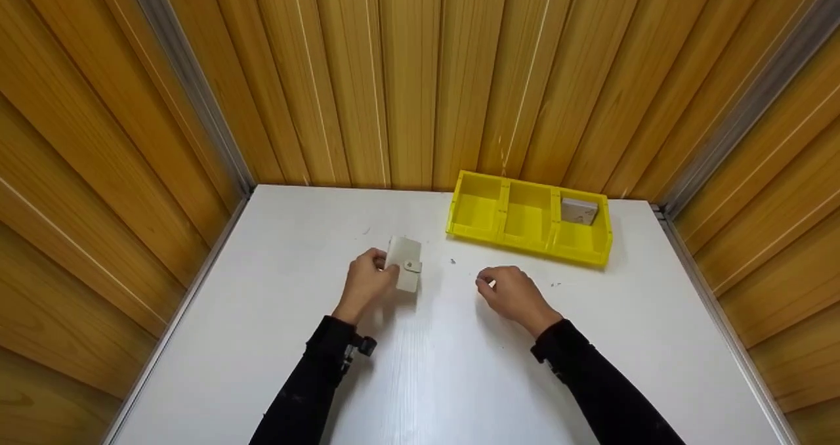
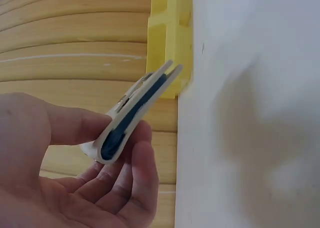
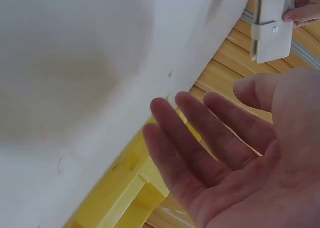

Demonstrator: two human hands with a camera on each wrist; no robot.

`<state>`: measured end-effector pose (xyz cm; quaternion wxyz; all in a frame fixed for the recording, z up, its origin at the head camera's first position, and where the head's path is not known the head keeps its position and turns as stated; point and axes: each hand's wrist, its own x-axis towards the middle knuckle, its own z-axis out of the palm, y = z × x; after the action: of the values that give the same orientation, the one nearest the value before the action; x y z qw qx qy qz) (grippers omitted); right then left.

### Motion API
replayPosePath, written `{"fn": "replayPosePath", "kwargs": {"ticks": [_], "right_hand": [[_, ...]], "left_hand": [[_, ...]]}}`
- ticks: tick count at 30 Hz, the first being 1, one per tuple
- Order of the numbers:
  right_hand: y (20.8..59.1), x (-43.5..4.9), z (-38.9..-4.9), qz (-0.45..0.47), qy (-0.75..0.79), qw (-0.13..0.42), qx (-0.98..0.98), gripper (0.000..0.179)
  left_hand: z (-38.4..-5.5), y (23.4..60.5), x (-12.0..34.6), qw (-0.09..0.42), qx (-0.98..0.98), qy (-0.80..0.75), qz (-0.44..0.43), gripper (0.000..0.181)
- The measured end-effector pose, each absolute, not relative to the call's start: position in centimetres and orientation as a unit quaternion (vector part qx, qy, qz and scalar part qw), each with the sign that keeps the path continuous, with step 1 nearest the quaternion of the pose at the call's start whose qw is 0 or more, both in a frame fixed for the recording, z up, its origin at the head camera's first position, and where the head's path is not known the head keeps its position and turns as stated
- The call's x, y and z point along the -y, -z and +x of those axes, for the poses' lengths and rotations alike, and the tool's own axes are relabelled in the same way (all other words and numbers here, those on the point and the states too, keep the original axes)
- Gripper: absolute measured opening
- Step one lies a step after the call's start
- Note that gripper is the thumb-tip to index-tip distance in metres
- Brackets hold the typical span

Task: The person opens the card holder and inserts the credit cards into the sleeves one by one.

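My left hand (image 1: pixel 367 281) pinches a white card holder (image 1: pixel 408 251) between thumb and fingers, above the white table. A strap with a round snap closes its front, as the head and right wrist views show. Seen edge-on in the left wrist view, the card holder (image 2: pixel 137 110) has a blue inside between its two covers. My right hand (image 1: pixel 515 297) hovers over the table to the right of it, holding nothing. In the right wrist view the fingers (image 3: pixel 227 130) of that hand are loosely extended and spread a little.
A yellow bin (image 1: pixel 530 245) with three compartments stands at the back right of the table (image 1: pixel 262 366). Its right compartment contains a small light-coloured box (image 1: pixel 579 211) leaning at the back. Wood-patterned walls (image 1: pixel 407 77) enclose the table at the back and both sides. Small dark specks dot the tabletop.
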<state>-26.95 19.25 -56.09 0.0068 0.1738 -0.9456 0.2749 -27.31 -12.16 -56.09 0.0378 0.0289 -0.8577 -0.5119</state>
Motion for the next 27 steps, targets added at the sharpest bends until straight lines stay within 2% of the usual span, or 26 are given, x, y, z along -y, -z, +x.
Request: {"fn": "replayPosePath", "kwargs": {"ticks": [7, 15, 27], "right_hand": [[55.1, -17.8, -26.4, 0.202, -0.280, 0.040, 0.938, 0.018], [54.4, -16.6, -25.2, 0.208, -0.302, 0.026, 0.930, 0.019], [53.7, -17.4, -24.1, 0.183, -0.303, 0.058, 0.933, 0.032]], "left_hand": [[-26.1, 55.8, 8.8, 0.003, 0.836, 0.549, -0.007, 0.026], [-24.6, 56.0, 6.4, -0.052, 0.793, 0.607, -0.030, 0.025], [-23.0, 55.6, 3.9, -0.064, 0.743, 0.663, -0.063, 0.028]]}}
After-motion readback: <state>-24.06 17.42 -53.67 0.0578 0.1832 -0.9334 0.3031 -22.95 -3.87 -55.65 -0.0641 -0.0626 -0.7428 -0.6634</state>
